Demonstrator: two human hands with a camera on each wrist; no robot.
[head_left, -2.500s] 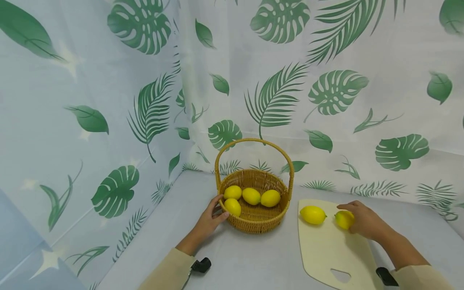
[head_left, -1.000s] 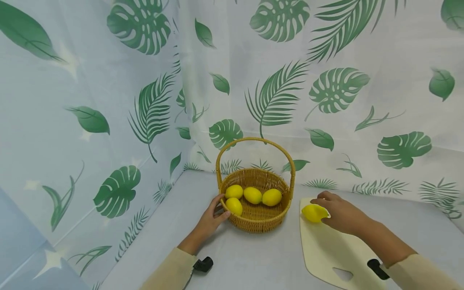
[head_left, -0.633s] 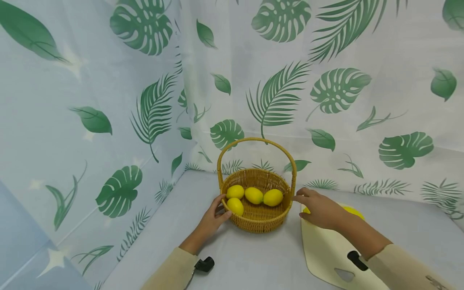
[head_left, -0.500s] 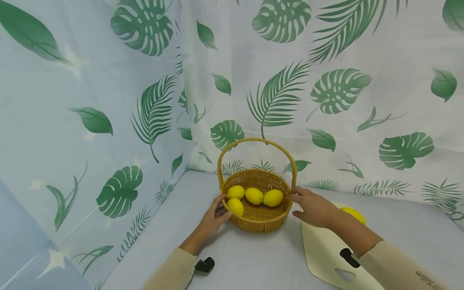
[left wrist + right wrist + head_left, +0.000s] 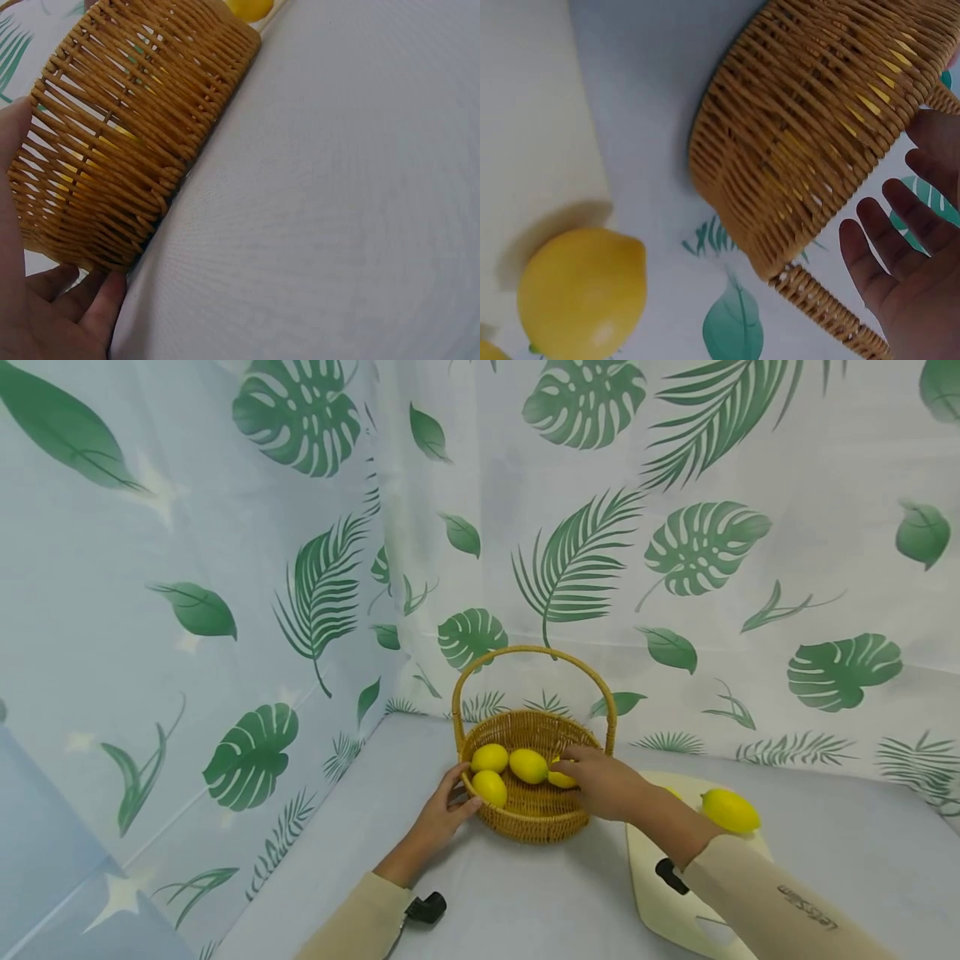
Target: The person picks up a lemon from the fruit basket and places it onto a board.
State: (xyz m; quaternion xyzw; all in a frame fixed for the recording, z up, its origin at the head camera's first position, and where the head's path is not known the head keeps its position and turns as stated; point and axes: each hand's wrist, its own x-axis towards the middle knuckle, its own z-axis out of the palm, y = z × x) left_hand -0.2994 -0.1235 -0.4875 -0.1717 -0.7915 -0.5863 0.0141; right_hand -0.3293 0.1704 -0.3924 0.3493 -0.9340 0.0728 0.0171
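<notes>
Lemons (image 5: 528, 767): smooth, yellow, oval | left grip (image 5: 441, 815) holds basket (image 5: 534, 830) | right grip (image 5: 609, 787) loose, fingers spread

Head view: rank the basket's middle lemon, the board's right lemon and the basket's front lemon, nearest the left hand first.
1. Front lemon: left side of basket.
2. Middle lemon: further right, in basket.
3. Right lemon: on board, far right.
</notes>
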